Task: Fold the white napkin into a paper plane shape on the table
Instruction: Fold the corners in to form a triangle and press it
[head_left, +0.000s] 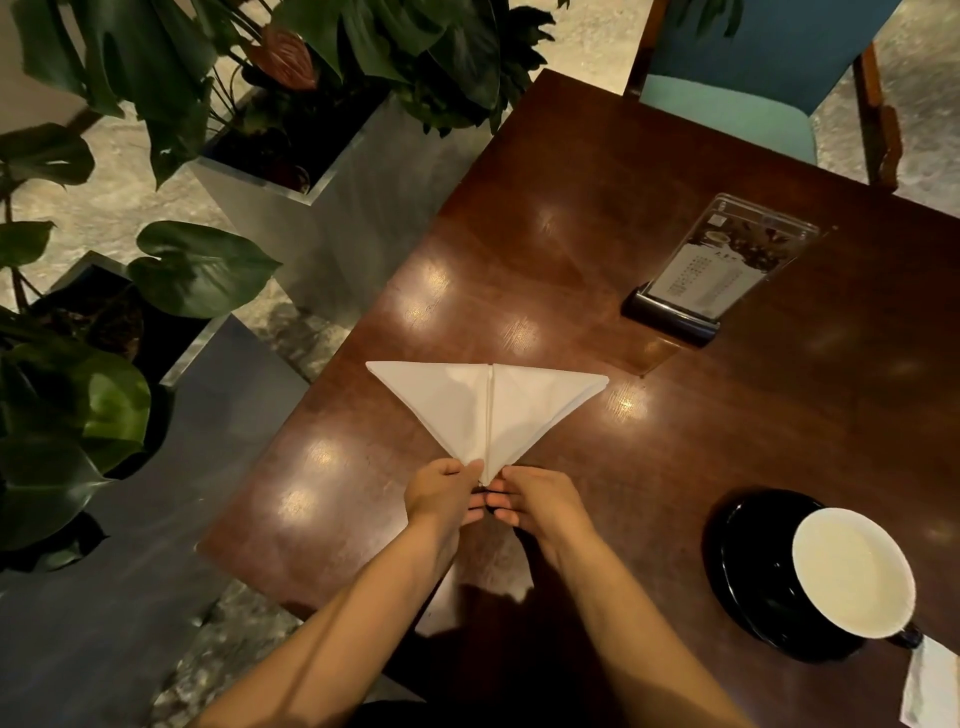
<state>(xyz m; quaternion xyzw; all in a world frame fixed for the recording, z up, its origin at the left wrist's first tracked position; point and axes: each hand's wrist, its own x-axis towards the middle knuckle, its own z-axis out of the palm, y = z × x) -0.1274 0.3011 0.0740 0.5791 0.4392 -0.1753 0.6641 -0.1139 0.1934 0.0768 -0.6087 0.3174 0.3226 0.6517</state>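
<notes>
- Your left hand pinches the near tip of the white napkin from the left side, fingers closed on the cloth.
- Your right hand grips the same tip from the right, fingers closed on it; the two hands nearly touch at the point.
- The napkin lies flat on the worktop, folded into a triangle with its point toward you and its long edge on the far side. A centre seam runs from that edge down to the tip.
- To your right, well apart from the napkin, a white cup sits on a black saucer.
- Beyond the napkin, far right, a clear menu stand rests in a dark base.
- Potted plants stand left of the worktop; a teal chair is at its far side.
</notes>
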